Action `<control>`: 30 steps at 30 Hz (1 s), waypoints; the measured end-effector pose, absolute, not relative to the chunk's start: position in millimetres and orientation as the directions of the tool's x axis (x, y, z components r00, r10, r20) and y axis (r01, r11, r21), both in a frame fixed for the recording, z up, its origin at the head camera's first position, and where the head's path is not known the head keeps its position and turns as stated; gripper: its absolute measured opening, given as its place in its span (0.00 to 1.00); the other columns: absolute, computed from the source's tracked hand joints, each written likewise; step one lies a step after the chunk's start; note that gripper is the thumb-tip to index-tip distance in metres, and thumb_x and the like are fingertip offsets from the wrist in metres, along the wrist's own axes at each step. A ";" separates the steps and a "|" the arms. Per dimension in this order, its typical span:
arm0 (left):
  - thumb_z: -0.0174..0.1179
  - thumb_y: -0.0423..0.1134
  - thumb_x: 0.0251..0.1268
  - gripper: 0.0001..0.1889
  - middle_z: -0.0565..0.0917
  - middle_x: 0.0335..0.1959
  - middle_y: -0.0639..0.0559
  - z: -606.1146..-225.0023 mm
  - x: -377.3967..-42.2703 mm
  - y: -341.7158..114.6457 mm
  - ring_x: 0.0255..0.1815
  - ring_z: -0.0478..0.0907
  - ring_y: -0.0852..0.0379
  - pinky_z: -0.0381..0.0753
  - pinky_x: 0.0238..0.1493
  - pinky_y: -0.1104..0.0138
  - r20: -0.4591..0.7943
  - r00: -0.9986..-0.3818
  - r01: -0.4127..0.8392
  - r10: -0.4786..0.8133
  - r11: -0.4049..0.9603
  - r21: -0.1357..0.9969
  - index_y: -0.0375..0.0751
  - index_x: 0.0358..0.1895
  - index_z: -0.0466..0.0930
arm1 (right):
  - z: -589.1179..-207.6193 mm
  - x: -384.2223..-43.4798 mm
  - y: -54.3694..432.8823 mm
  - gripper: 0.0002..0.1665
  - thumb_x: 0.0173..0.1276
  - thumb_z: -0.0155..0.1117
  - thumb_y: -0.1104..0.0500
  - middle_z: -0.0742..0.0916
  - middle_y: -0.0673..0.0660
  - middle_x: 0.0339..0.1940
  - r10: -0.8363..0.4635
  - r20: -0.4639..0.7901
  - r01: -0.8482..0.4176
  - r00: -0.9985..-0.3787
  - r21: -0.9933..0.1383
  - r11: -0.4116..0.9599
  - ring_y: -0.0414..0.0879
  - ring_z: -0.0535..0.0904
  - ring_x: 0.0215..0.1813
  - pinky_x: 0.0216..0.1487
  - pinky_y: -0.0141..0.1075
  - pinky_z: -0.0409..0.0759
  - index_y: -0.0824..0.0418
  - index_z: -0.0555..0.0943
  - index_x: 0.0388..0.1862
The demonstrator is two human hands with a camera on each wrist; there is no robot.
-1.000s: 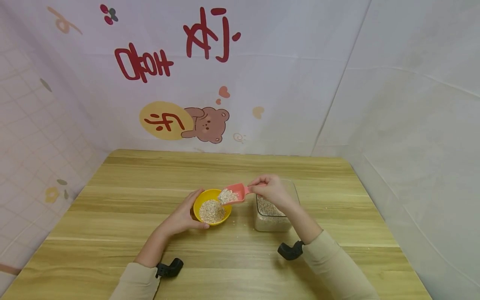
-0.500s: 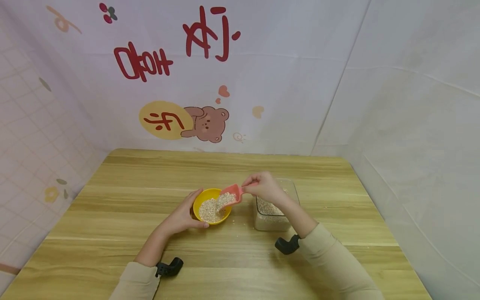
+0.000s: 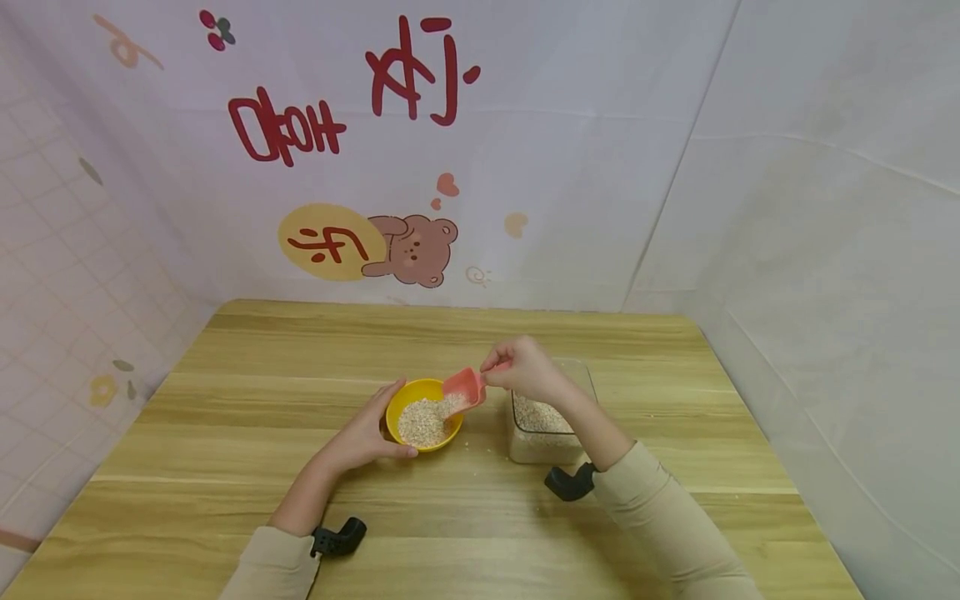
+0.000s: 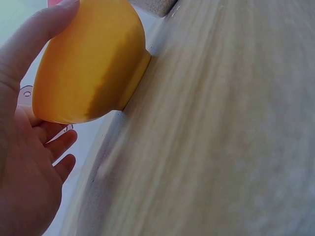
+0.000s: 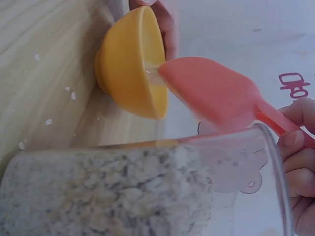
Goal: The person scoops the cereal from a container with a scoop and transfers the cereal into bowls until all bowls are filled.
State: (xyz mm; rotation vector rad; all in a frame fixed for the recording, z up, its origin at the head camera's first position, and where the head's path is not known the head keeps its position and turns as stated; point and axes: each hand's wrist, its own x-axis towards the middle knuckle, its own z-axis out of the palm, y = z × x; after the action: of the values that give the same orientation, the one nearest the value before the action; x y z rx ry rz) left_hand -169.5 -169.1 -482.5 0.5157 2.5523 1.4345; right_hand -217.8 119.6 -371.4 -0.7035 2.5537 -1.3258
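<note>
I see the left hand (image 3: 363, 429) gripping the yellow bowl (image 3: 406, 395); at its rim, the right hand (image 3: 525, 371) pinches the scoop (image 3: 464, 384), now holding fewer flakes (image 3: 453, 402): load nearly poured, I judge.

A person's left hand (image 4: 29, 167) is holding a smooth, rounded yellow bowl (image 4: 91, 61) at the left of a sideways-turned view. The thumb is lying across the bowl's outer side at upper left; the other fingers are reaching behind it, three fingertips showing below. The bowl's foot is facing a light wood-grain tabletop (image 4: 206, 123), which is filling the right. At the top edge, a speckled greyish container (image 4: 155, 6) is showing one corner, and a pink sliver (image 4: 53, 2) is peeking past the thumb.
</note>
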 end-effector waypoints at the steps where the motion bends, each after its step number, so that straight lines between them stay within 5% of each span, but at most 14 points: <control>1: 0.78 0.48 0.40 0.61 0.49 0.75 0.36 -482.4 -169.3 -169.1 0.73 0.46 0.36 0.45 0.67 0.38 0.022 -0.926 0.214 0.376 0.477 0.853 0.37 0.76 0.47 | -370.3 -217.7 119.7 0.03 0.56 0.69 0.64 0.86 0.53 0.24 -0.488 0.061 -0.333 -0.870 -0.803 0.494 0.40 0.71 0.20 0.20 0.32 0.70 0.64 0.85 0.27; 15: 0.79 0.48 0.40 0.61 0.49 0.75 0.37 -484.2 -170.1 -169.2 0.73 0.46 0.36 0.45 0.67 0.38 0.021 -0.926 0.208 0.376 0.464 0.861 0.37 0.76 0.46 | -359.0 -220.2 117.8 0.02 0.54 0.67 0.66 0.86 0.50 0.27 -0.483 0.098 -0.360 -0.870 -0.795 0.489 0.47 0.80 0.27 0.30 0.37 0.80 0.60 0.85 0.28; 30: 0.79 0.49 0.40 0.62 0.48 0.75 0.37 -485.2 -170.7 -169.1 0.73 0.46 0.36 0.46 0.67 0.39 0.021 -0.925 0.205 0.378 0.455 0.866 0.37 0.76 0.46 | -376.2 -215.9 128.1 0.03 0.55 0.68 0.64 0.87 0.54 0.29 -0.412 0.060 -0.243 -0.909 -0.879 0.409 0.48 0.81 0.29 0.31 0.37 0.80 0.63 0.85 0.29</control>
State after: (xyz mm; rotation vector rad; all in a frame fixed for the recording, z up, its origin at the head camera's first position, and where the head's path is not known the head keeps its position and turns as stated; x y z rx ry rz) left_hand -170.7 -169.1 -485.2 0.5122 2.5262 1.4675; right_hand -215.9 128.1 -376.2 -0.5853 2.4943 -1.5132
